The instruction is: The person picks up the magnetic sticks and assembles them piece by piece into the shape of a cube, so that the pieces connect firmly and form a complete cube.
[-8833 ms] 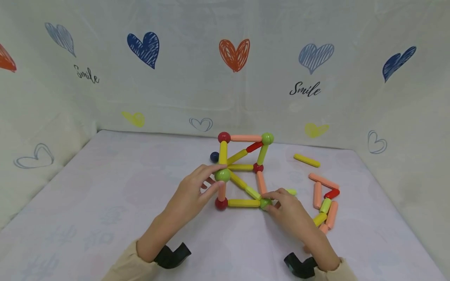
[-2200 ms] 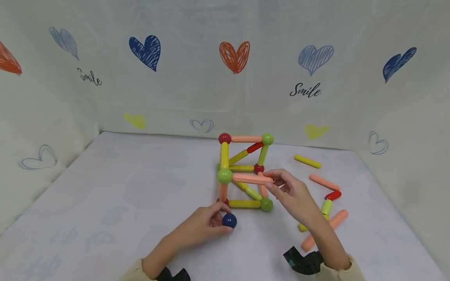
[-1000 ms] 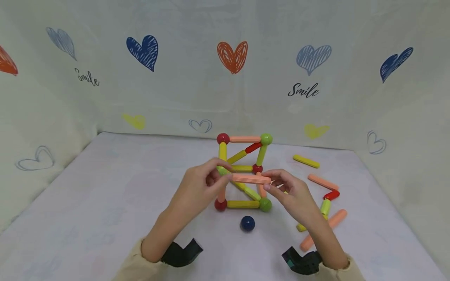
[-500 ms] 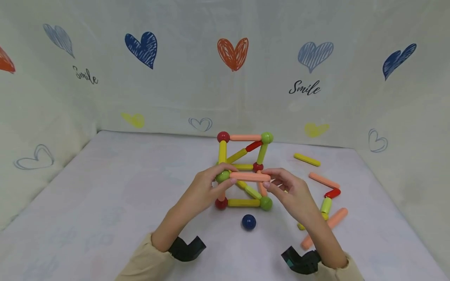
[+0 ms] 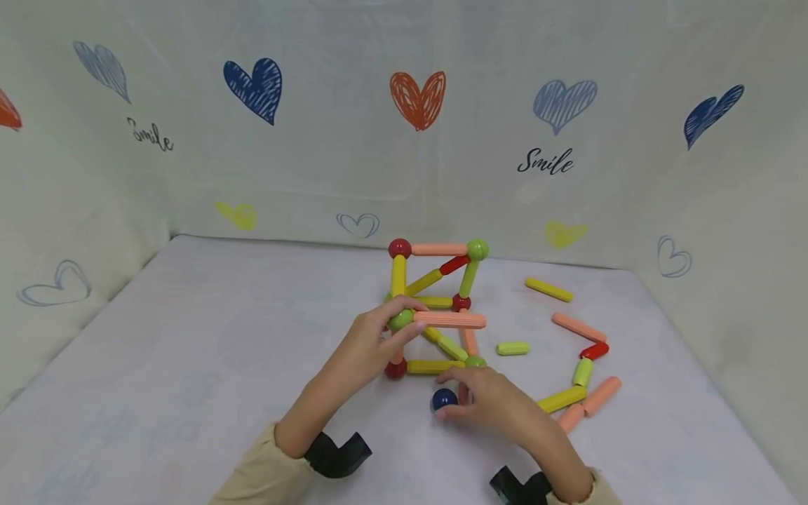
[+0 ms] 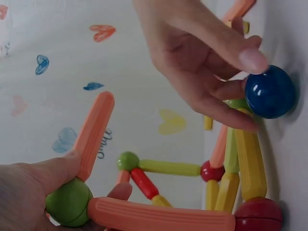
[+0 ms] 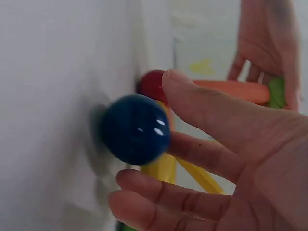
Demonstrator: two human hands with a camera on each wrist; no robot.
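Observation:
My left hand [image 5: 360,351] pinches a green ball [image 5: 400,320] at the near upper left corner of a frame of magnetic sticks and balls. From that ball a salmon stick [image 5: 451,320] sticks out to the right, its far end free. Another salmon stick [image 6: 161,214] runs down from the ball to a red ball [image 6: 259,215]. My right hand [image 5: 499,400] is at a dark blue ball [image 5: 445,400] on the table, just in front of the frame. Its thumb and fingers are spread about the blue ball [image 7: 135,130], not closed round it.
Right of the frame lie a short lime stick [image 5: 513,348], a yellow stick [image 5: 549,290] farther back, a red stick [image 5: 595,351] and several salmon and yellow sticks. The frame's back has a red ball [image 5: 400,248] and a green ball [image 5: 477,250] on top. A curtain with hearts hangs behind.
My right hand has let go of the salmon stick's right end and moved down to the blue ball. Earlier, my left hand set that ball down and went up to the green ball.

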